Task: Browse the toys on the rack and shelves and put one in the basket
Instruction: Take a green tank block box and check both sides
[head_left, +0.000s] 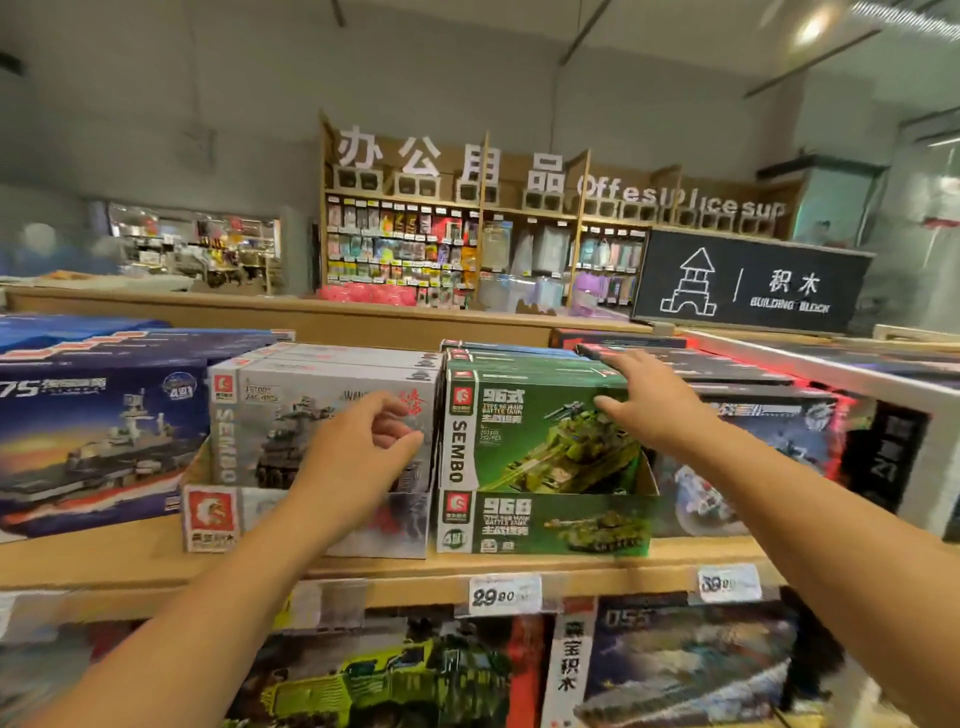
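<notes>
both hands reach for the green tank box, standing upright in its tray on the wooden shelf. right hand loose-fingered at its top right corner, left hand half-curled, empty, before the grey box. best to clamp both sides, lift straight up. no basket in view.

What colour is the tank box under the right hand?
Green tank box, white side strip; head view shows it.

2 hands, 2 price tags, 1 block sign.
</notes>
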